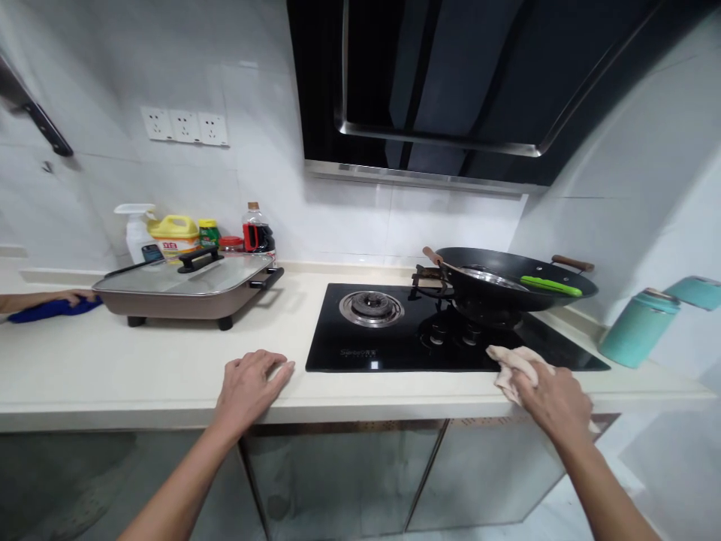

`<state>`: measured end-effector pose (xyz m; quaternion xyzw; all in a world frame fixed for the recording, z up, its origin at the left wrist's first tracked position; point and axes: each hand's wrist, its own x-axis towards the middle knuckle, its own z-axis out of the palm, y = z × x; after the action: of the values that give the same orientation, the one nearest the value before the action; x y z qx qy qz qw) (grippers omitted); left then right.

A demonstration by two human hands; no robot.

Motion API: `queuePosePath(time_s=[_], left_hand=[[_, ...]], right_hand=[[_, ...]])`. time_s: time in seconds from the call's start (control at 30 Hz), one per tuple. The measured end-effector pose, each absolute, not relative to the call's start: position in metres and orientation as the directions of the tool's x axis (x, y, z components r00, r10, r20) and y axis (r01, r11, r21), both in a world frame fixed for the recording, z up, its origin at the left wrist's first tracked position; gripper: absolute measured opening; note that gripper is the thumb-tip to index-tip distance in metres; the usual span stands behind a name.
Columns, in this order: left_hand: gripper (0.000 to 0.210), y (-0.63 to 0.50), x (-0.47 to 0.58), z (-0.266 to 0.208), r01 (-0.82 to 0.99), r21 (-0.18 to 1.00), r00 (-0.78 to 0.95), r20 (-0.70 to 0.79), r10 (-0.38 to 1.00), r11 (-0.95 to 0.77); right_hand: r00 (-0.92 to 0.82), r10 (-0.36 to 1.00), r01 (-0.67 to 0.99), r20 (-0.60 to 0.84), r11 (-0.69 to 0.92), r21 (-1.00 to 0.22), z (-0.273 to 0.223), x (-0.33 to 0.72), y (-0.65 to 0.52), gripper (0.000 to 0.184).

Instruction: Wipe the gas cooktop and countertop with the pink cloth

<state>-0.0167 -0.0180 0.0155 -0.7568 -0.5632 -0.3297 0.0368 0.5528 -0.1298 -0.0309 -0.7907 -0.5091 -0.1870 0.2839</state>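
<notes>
My right hand [555,398] is closed on a pale cloth [515,364], pressed at the front right edge of the black gas stove [394,353]. My left hand [253,383] rests on the cream countertop [169,361], left of the stove, fingers loosely spread and holding nothing. On the stove's right side sits a black wok [523,297] with wooden handles; a metal lid or dish [490,278] and a bright green-handled utensil [550,286] lie in it. The left burner [372,308] is uncovered.
A lidded electric pan [169,300] stands left, before several bottles, including a spray bottle [138,233]. Another person's hand [73,297] holds a blue cloth [53,309] at far left. A turquoise flask [642,327] stands right. The range hood [422,83] hangs above.
</notes>
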Motion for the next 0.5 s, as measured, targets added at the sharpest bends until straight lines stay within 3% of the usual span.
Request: queuePosePath(time_s=[0.07, 0.13, 0.3, 0.5], left_hand=[[0.037, -0.018, -0.016, 0.016, 0.877, 0.312, 0.155, 0.536, 0.830, -0.365], [0.039, -0.017, -0.018, 0.017, 0.877, 0.314, 0.165, 0.513, 0.843, -0.363], [0.038, -0.016, -0.016, 0.020, 0.855, 0.332, 0.189, 0.517, 0.835, -0.399], [0.037, -0.027, 0.048, 0.025, 0.658, 0.254, 0.406, 0.673, 0.618, -0.709]], right_hand=[[0.440, 0.716, 0.892, 0.542, -0.420, -0.169, -0.023, 0.509, -0.129, 0.060], [0.385, 0.786, 0.920, 0.484, -0.365, -0.139, -0.011, 0.457, -0.124, 0.055], [0.121, 0.924, 0.978, 0.363, -0.049, -0.202, 0.018, 0.327, -0.107, 0.051], [-0.210, 0.899, 0.916, 0.385, 0.319, -0.244, 0.027, 0.238, -0.079, 0.051]])
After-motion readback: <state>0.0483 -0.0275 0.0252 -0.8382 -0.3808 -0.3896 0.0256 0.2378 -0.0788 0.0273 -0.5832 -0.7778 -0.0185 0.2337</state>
